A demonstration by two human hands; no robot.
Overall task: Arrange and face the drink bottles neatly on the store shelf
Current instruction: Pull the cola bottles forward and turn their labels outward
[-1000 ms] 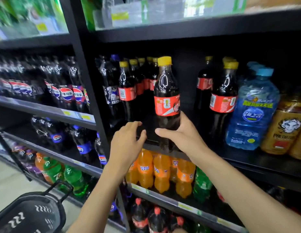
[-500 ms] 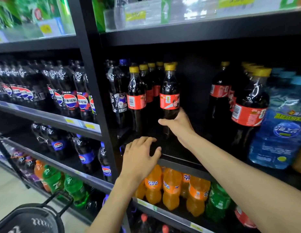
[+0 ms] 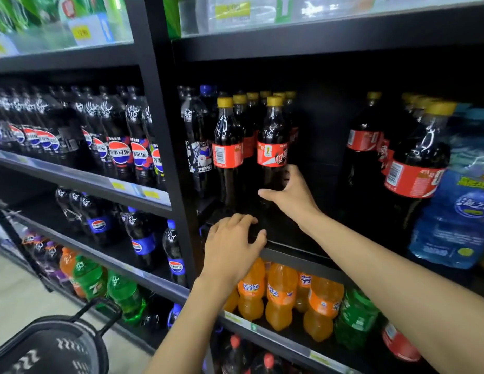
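Cola bottle [image 3: 272, 155], yellow cap, is standing upright on mid shelf [image 3: 295, 255], set back from front edge, just right of 2nd cola [image 3: 227, 155]. R hand [image 3: 292, 193] is grasping its lower body below red label. L hand [image 3: 232, 244] is resting palm-down on shelf front edge, fingers loosely bent, holding nothing. Basket [image 3: 60, 346] is sitting near left.

One view only, head-worn, wide-angle. Stands at arm's reach of the black store shelving [image 3: 316, 41], facing it forward and a little downward. Frame centre sits near the yellow-capped cola bottle [image 3: 272, 136], gripped low by the right hand [image 3: 292, 193]. Left hand [image 3: 232, 247] lower, on the shelf edge [image 3: 297, 259]. Both forearms enter from the bottom. Shelving upright [image 3: 165, 157] leans, bowed by the lens. Floor [image 3: 16, 292] and black basket [image 3: 60, 346] fill the bottom-left corner.
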